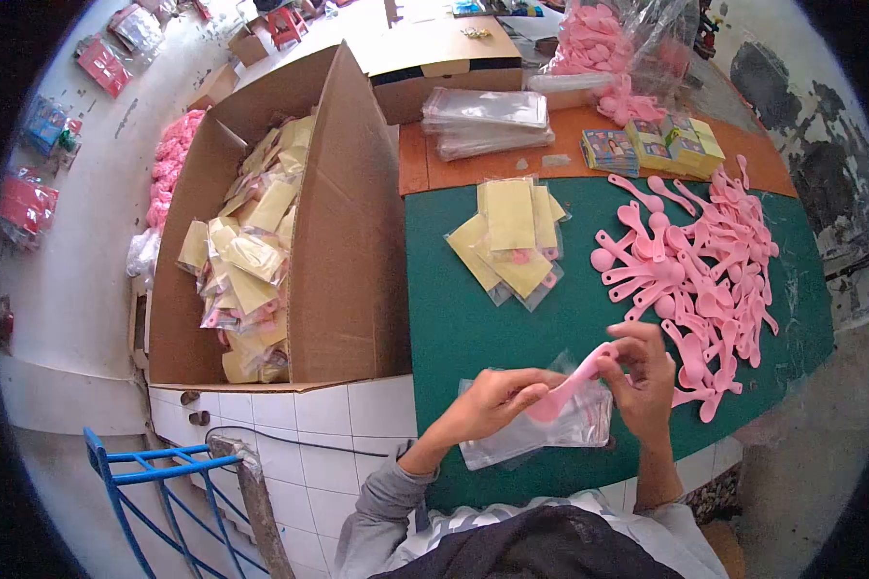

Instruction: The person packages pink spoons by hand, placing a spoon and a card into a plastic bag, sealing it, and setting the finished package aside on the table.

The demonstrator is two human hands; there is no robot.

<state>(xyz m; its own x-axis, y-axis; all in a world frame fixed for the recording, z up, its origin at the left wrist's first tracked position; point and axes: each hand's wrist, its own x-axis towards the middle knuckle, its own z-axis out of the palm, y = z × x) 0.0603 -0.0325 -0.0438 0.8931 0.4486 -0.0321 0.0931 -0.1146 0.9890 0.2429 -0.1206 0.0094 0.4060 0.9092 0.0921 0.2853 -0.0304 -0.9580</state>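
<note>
My right hand (644,378) pinches the handle of a pink spoon (581,379) between thumb and fingers. The spoon is tilted, its bowl end pointing down and left toward my left hand (497,400). The fingers of my left hand are closed at the edge of a clear plastic bag (562,361), beside the spoon's bowl; whether they also touch the spoon is hard to see. Beneath both hands lies a stack of clear plastic bags (521,446). To the right spreads a heap of loose pink spoons (710,275).
Packed bags with yellow cards (512,236) lie on the green table mat (454,328). A tall cardboard box (352,232) of similar packs stands left. Behind are bundled clear bags (483,111), card stacks (647,145) and a sack of pink spoons (594,43). A blue metal frame (164,473) stands lower left.
</note>
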